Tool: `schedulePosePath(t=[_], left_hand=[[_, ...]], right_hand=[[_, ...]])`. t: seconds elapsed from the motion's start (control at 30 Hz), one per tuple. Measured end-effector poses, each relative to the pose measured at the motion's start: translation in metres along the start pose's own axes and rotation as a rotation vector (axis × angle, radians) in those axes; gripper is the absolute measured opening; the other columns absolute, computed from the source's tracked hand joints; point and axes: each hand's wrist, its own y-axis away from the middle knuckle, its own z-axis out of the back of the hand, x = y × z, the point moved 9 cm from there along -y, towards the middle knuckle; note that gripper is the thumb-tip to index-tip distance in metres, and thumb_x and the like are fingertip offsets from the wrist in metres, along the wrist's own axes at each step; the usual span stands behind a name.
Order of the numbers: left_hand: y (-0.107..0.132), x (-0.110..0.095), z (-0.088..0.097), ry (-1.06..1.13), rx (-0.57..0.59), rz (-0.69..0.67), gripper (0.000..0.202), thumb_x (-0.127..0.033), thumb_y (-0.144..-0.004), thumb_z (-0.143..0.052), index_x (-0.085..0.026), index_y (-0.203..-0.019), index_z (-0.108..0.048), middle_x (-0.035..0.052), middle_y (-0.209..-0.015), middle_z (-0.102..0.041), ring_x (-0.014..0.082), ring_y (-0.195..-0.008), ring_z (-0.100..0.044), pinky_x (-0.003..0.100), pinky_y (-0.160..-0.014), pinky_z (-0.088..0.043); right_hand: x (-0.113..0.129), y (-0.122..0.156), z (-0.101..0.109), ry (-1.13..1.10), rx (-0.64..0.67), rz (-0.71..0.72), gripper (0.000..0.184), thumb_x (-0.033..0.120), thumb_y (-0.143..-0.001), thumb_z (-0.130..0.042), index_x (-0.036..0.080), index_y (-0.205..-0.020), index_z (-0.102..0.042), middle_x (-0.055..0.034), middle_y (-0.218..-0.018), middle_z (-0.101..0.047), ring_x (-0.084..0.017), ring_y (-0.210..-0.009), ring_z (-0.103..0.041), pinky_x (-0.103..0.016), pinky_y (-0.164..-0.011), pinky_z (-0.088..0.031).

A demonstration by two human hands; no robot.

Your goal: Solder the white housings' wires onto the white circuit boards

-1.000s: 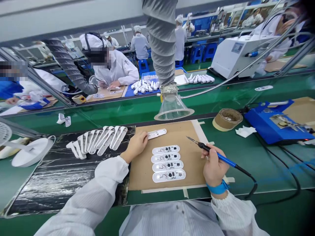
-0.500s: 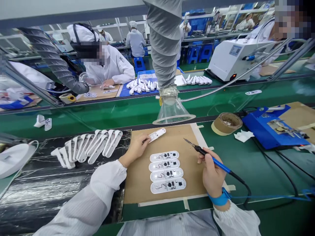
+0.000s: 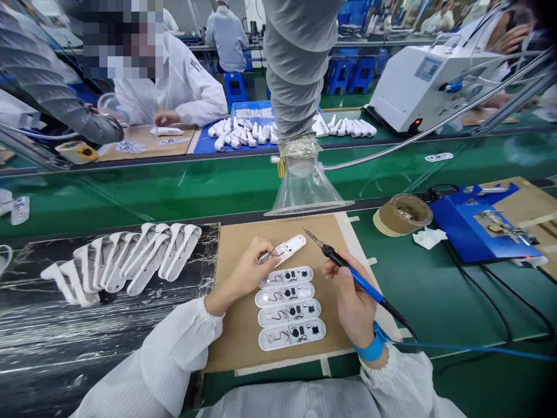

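My left hand (image 3: 250, 270) is closed in a pinch on the near end of a white oblong housing piece (image 3: 290, 247) that lies on the brown cardboard mat (image 3: 239, 337). My right hand (image 3: 350, 296) grips a blue-handled soldering iron (image 3: 348, 270), its tip pointing up and left, close to the housing piece. Several white oblong pieces with circuit boards (image 3: 289, 307) lie stacked in a column on the mat between my hands. A clear funnel of a fume hose (image 3: 307, 188) hangs just beyond the mat.
A row of white shells (image 3: 126, 258) lies on black film at left. A tape roll (image 3: 402, 213), white tissue (image 3: 429, 237) and a blue soldering stand (image 3: 483, 223) sit at right. Beyond the green belt (image 3: 195, 186), a person in white works at a bench.
My left hand drew the white piece nearer and pinches it by its end. My right hand brought the iron's tip left, close to that piece. The view tilted down and shifted.
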Motion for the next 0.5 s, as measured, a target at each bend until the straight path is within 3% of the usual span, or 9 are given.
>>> schedulePosePath(t=[0.2,0.37,0.5], left_hand=[[-0.008,-0.013,-0.013,0.09,0.059,0.017,0.023,-0.035,-0.103,-0.061,-0.022,-0.085,-0.065,0.0034,-0.099,-0.054,0.0213,-0.098,-0.056,0.039,-0.095,-0.052],[-0.009,-0.016,-0.027,0.048,0.077,0.0,0.014,-0.024,-0.102,-0.057,-0.022,-0.091,-0.066,0.0057,-0.109,-0.051,0.0221,-0.103,-0.057,0.035,-0.085,-0.052],[-0.003,-0.031,-0.048,-0.215,0.094,-0.112,0.017,-0.01,-0.097,-0.056,-0.021,-0.091,-0.067,0.0084,-0.121,-0.051,0.0225,-0.102,-0.059,0.04,-0.09,-0.049]], right_hand=[[0.003,-0.011,-0.019,0.072,0.065,-0.026,0.034,0.044,-0.109,-0.063,0.028,-0.137,-0.072,-0.0058,-0.106,-0.083,-0.023,-0.097,-0.08,-0.042,-0.087,-0.069],[0.001,-0.013,0.005,0.047,0.037,0.0,0.039,0.041,-0.111,-0.06,0.033,-0.149,-0.067,-0.0049,-0.11,-0.083,-0.023,-0.103,-0.08,-0.045,-0.096,-0.067],[0.0,-0.006,0.034,0.065,0.004,0.013,0.038,0.038,-0.112,-0.058,0.03,-0.148,-0.069,-0.007,-0.111,-0.083,-0.023,-0.1,-0.079,-0.044,-0.094,-0.065]])
